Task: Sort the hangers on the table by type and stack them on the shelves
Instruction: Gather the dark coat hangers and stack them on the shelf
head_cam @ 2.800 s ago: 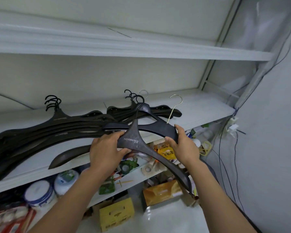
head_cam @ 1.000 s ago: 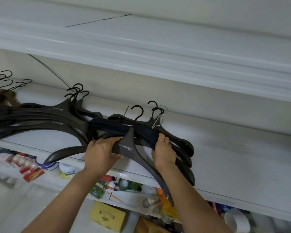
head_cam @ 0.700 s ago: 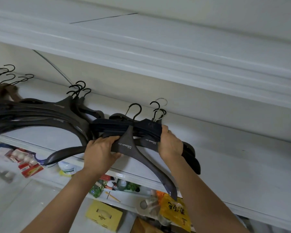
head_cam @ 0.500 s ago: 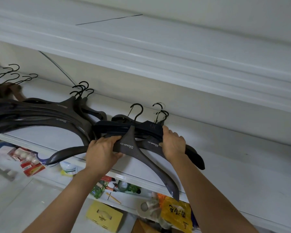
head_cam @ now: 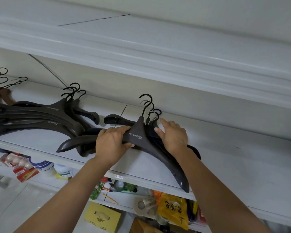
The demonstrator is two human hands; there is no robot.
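Note:
A wide dark plastic hanger (head_cam: pixel 138 135) with white lettering lies on top of a small pile of dark hangers (head_cam: pixel 118 121) on the white middle shelf (head_cam: pixel 233 162). My left hand (head_cam: pixel 112 144) grips its left arm beside the neck. My right hand (head_cam: pixel 173 137) rests flat on the pile just right of the neck, fingers spread. The top hanger's right arm juts past the shelf's front edge. A larger stack of similar dark hangers (head_cam: pixel 40 118) lies to the left on the same shelf.
More hangers with thin black hooks (head_cam: pixel 8 81) sit at the far left. An upper white shelf (head_cam: pixel 141 52) hangs overhead. The lower shelf holds a yellow bag (head_cam: pixel 173 211), a yellow box (head_cam: pixel 102 217), jars and packets.
The hanger in my left hand has been pushed back onto the pile, its hook now lining up with the others. My right hand has shifted from the pile's front to its top right.

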